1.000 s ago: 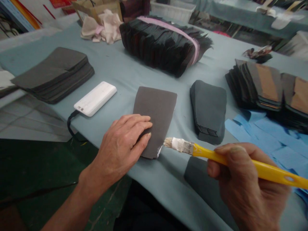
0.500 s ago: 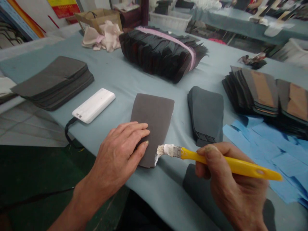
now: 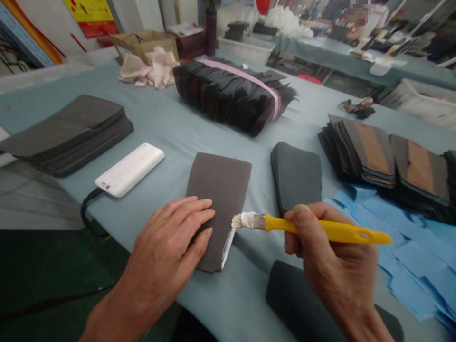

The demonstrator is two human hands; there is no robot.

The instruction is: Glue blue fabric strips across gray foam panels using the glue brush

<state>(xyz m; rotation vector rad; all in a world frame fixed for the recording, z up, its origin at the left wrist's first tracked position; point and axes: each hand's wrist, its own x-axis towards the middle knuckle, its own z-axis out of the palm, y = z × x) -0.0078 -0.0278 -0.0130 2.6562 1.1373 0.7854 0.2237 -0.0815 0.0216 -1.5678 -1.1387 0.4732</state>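
A dark grey-brown stack of sheets (image 3: 221,185) lies on the blue-grey table cover, with white paste along its lower right edge. My left hand (image 3: 174,242) rests flat on the stack's left side, fingers stretched out and slightly apart, gripping nothing. In my right hand (image 3: 331,261) is a brush with a yellow handle (image 3: 331,231), held between thumb and fingers. Its white-coated bristles touch the stack's right edge about midway up. Just beyond my right hand stands a dark stack of rounded pieces (image 3: 297,173); another dark piece (image 3: 295,299) lies partly under my right forearm.
A white power bank (image 3: 130,170) with a black cable lies left of my left hand. Dark stacks (image 3: 71,133) sit farther left. A strapped black bundle (image 3: 231,97) is at the back. Right are banded stacks (image 3: 370,147) and blue sheets (image 3: 420,256). A person works in the background.
The brush has moved up along the stack's right edge, and more white paste shows below it. The camera view has shifted slightly. My left hand still rests on the stack.
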